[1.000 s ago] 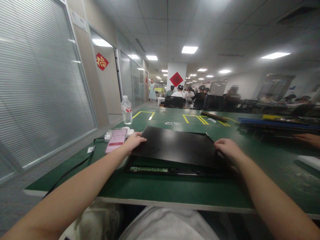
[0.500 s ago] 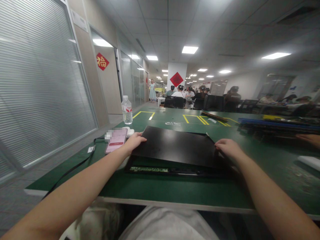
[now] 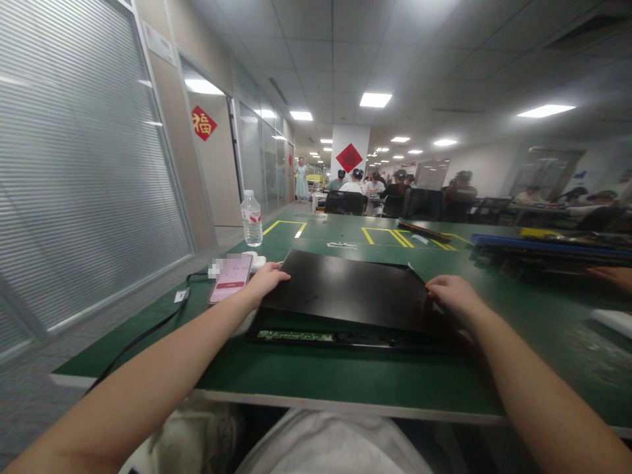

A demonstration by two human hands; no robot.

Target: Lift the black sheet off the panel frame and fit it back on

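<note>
A flat black panel (image 3: 350, 289) slants over a dark shallow frame (image 3: 419, 342) on the green table. My left hand (image 3: 268, 282) is closed on the panel's left edge, thumb on top. At the opposite edge, my right hand (image 3: 451, 293) pinches the panel near its far right corner. Along the frame's near side a green circuit board strip (image 3: 296, 336) shows below the panel. The panel hides the rest of the frame's inside, and the fingertips under the panel are out of sight.
Left of the panel lie a phone (image 3: 231, 280) and a black strap (image 3: 148, 332); a water bottle (image 3: 252, 220) stands behind. Long dark parts with a blue strip (image 3: 543, 242) are stacked at right, beside another person's hand (image 3: 612, 275). A white object (image 3: 612, 321) lies nearer.
Both hands keep their hold on the panel, which stays nearly in place. The whole view has shifted very slightly.
</note>
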